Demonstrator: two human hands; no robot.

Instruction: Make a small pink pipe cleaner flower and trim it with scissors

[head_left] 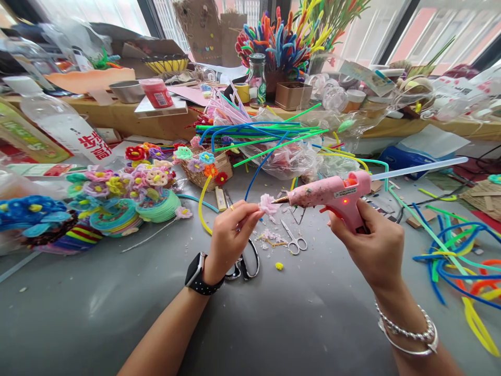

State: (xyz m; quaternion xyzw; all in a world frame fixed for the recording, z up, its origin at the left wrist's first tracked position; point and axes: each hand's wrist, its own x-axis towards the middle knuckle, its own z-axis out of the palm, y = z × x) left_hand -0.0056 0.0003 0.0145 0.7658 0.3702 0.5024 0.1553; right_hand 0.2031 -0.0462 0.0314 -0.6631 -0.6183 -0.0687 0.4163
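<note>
My left hand pinches a pale pink pipe-cleaner flower between thumb and fingertips. Wrapped in my right hand is a pink hot glue gun, its red light lit and a long clear glue stick poking out of the back. The gun's nozzle points left and meets or nearly meets the flower. Below the flower lie small silver scissors and a tiny yellow fuzzy piece. Black-handled scissors are partly hidden behind my left hand.
Left, pipe-cleaner flowers fill small coiled pots beside a bottle. Loose pipe cleaners tangle at right; more lie across plastic bags behind. A cluttered ledge runs along the windows.
</note>
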